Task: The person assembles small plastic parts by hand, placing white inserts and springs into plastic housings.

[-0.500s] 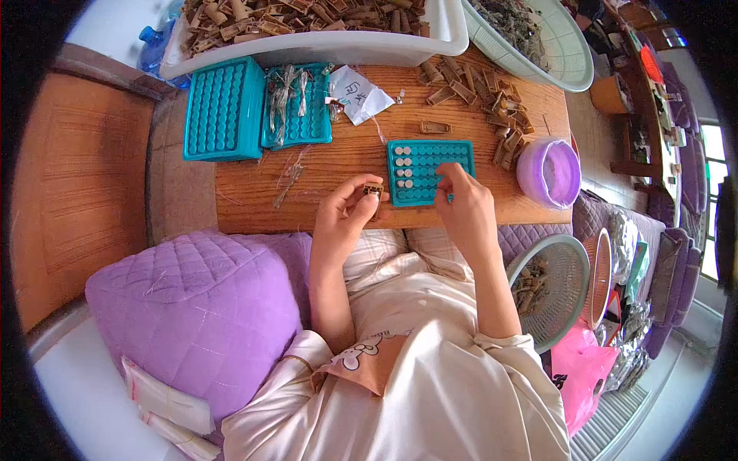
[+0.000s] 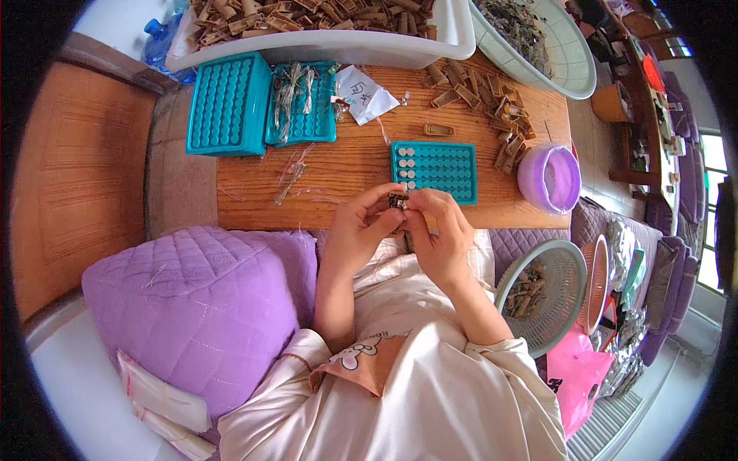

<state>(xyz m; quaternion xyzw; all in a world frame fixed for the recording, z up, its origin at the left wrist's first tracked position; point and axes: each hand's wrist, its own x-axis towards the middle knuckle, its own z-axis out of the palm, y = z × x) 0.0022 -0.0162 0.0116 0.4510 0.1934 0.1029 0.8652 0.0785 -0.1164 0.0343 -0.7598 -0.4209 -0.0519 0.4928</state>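
Note:
My left hand (image 2: pixel 358 234) is closed on a small brown plastic casing (image 2: pixel 397 200), held just over the table's near edge. Dark and metallic parts show inside the casing. From the other side my right hand (image 2: pixel 442 240) meets it, thumb and fingertips pinched at the casing's right side. Whatever lies between those fingertips is hidden. Right behind my hands is a teal tray (image 2: pixel 450 175) with rows of round pockets. Small silver discs (image 2: pixel 406 163) fill pockets in its left columns. One more brown casing (image 2: pixel 438 129) lies alone beyond the tray.
A white tub (image 2: pixel 338 48) of brown casings stands at the back, with loose casings (image 2: pixel 469 94) to the right. Stacked teal trays (image 2: pixel 227 104) and wire bundles (image 2: pixel 288 96) are at the left. A purple container (image 2: pixel 567 180) and a grey basket (image 2: pixel 570 280) are at the right.
My right hand has left the teal tray and come left to the casing. My left hand has moved a little to the right with the casing, so both hands now meet.

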